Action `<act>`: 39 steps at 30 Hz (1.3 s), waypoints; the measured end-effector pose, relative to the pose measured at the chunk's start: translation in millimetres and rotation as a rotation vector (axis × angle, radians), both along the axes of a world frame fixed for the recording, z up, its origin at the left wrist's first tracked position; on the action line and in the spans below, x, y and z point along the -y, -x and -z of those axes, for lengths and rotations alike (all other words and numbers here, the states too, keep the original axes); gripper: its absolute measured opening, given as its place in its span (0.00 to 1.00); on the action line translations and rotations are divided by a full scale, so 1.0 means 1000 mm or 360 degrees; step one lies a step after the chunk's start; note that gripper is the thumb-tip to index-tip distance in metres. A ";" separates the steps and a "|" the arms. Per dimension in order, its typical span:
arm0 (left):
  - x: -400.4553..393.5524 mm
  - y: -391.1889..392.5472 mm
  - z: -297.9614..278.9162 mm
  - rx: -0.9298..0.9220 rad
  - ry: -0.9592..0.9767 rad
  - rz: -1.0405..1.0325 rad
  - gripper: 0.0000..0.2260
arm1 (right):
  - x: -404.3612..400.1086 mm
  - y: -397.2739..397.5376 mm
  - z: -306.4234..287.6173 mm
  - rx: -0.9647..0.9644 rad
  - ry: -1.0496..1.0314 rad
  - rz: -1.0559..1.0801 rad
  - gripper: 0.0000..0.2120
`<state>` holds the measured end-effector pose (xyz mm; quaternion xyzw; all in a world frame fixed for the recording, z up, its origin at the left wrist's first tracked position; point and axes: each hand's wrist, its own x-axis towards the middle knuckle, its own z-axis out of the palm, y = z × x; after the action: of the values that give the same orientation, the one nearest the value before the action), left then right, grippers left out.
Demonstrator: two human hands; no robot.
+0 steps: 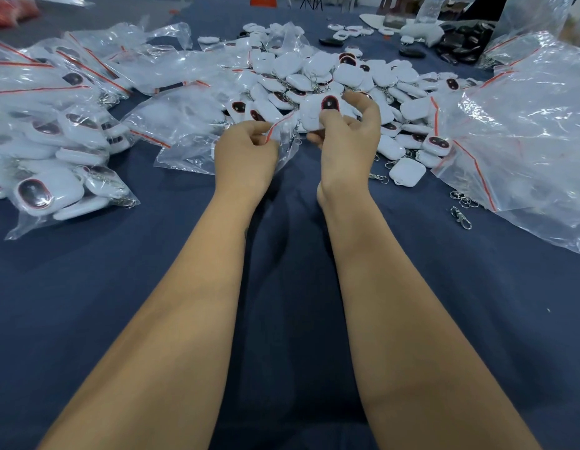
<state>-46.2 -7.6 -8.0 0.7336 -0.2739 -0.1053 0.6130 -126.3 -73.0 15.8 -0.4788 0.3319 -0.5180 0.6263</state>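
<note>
Head view: my right hand (pixel 348 138) grips a white case (pixel 314 115), light, hard and smooth, best pinched across its flat faces. Just left of it, my left hand (pixel 246 154) pinches the limp, slippery clear bag (pixel 287 141) at its red zip edge. A loose pile of cases (pixel 347 73) lies just beyond my fingers.

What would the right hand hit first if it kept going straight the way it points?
Probably the heap of loose white cases beyond it. The right hand, holding one white case, points away toward that heap; depth is unclear, so the gap cannot be judged.
</note>
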 end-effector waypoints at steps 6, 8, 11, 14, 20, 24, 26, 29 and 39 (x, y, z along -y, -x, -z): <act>-0.002 0.002 -0.003 0.0049 0.0110 -0.0103 0.10 | -0.005 -0.005 0.008 -0.0344 0.0188 -0.0063 0.07; -0.003 0.002 -0.003 0.0129 0.0103 -0.0176 0.09 | -0.003 -0.006 0.011 -0.0489 0.0218 -0.0012 0.09; -0.003 0.002 -0.003 0.0208 0.0057 -0.0186 0.08 | -0.003 -0.007 0.015 -0.0586 0.0253 0.0026 0.11; -0.002 0.003 -0.003 0.0188 0.0120 -0.0145 0.04 | -0.005 -0.009 0.013 -0.0588 0.0287 -0.0049 0.09; -0.002 0.004 -0.006 0.0217 0.0224 -0.0140 0.05 | -0.008 -0.010 0.017 -0.1002 0.0695 -0.0307 0.10; -0.003 0.002 -0.003 0.0236 0.0123 -0.0140 0.06 | -0.006 -0.014 0.020 -0.1281 0.0879 -0.0431 0.13; -0.004 0.002 -0.003 0.0449 0.0069 -0.0235 0.08 | -0.007 -0.014 0.021 -0.1484 0.0977 -0.0452 0.12; -0.005 0.006 -0.004 0.0779 0.0139 -0.0272 0.09 | -0.009 -0.015 0.022 -0.1688 0.1105 -0.0490 0.11; 0.001 0.007 0.004 0.0524 -0.0184 0.0171 0.05 | -0.006 -0.007 0.009 -0.0479 0.0091 -0.0030 0.07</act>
<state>-52.8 -8.1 -11.6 0.7591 -0.4029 -0.0321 0.5103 -119.4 -67.1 6.6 -0.5716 0.4027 -0.4437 0.5605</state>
